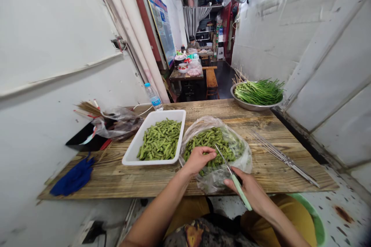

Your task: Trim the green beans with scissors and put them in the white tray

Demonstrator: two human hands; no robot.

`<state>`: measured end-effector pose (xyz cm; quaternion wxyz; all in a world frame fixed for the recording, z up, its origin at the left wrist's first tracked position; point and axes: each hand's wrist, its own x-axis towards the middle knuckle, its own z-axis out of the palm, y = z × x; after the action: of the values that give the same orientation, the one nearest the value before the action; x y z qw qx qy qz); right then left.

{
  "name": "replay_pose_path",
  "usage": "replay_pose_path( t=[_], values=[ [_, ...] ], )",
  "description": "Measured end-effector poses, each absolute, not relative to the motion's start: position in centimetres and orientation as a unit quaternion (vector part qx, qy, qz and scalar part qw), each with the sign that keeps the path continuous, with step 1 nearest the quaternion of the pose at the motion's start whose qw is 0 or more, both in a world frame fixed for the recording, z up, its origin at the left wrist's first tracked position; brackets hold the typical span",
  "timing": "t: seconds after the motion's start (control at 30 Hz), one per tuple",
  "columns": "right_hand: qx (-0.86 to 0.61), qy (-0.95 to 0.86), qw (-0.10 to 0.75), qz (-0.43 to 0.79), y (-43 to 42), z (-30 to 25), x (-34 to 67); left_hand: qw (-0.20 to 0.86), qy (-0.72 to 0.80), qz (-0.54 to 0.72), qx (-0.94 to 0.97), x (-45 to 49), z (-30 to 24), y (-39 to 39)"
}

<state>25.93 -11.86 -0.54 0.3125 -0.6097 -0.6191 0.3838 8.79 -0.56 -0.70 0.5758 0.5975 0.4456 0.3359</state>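
My left hand [199,160] rests curled over a heap of shelled-looking green beans [210,142] inside a clear plastic bag [242,158]. Whether its fingers pinch a bean is too small to tell. My right hand [246,187] grips a pair of scissors [234,175] with pale green handles, their blades pointing at my left fingertips. A white rectangular tray [171,113] stands just left of the bag, holding more green beans [160,140]. Both sit on a weathered wooden table [145,179].
A steel bowl [252,105] of long green stalks stands at the far right. Thin metal skewers [285,159] lie on the right. On the left are a water bottle [153,97], a blue cloth [74,177], and a plastic bag [117,123]. A seated person [193,42] is far back.
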Motion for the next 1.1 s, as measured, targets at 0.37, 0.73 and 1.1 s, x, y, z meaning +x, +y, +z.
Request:
replay_pose_path(
  t=[0.37,0.73,1.1],
  values=[
    [-0.61,-0.61,0.319,0.392,-11.3,-2.5,25.2,0.707,0.435,0.264,0.491,8.7,-0.4,-0.7],
    [-0.63,-0.636,0.289,0.34,-11.5,-2.2,25.7,0.704,0.42,0.183,0.542,7.9,-0.6,-0.3],
    [-0.619,-0.64,0.296,0.346,-11.5,-2.6,25.8,0.778,0.352,0.271,0.444,7.5,-0.2,0.3]
  ],
)
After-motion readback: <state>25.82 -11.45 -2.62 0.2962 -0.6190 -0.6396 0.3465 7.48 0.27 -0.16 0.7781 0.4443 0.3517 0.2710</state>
